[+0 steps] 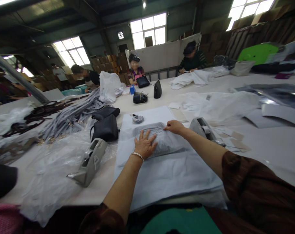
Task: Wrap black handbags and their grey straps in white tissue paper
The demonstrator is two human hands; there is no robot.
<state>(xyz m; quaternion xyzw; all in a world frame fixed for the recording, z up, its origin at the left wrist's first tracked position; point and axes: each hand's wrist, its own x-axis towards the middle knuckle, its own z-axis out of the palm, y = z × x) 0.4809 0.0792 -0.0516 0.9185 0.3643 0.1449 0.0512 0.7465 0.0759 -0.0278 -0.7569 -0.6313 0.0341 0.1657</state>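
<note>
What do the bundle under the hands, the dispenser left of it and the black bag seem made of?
Bundle: likely thin pale grey tissue paper, matte, creased where the right hand pinches it. Dispenser: grey moulded plastic, dull smooth finish. Black bag: probably leather or imitation, faint sheen.

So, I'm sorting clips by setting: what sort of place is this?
Probably a bag packing workshop: small black leather handbags, grey plastic tape dispensers and white paper sheets on a long table.

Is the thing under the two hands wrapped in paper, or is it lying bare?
Wrapped. Grey paper covers the bundle all over; the left hand presses flat on it and the right hand pinches gathered folds.
</note>
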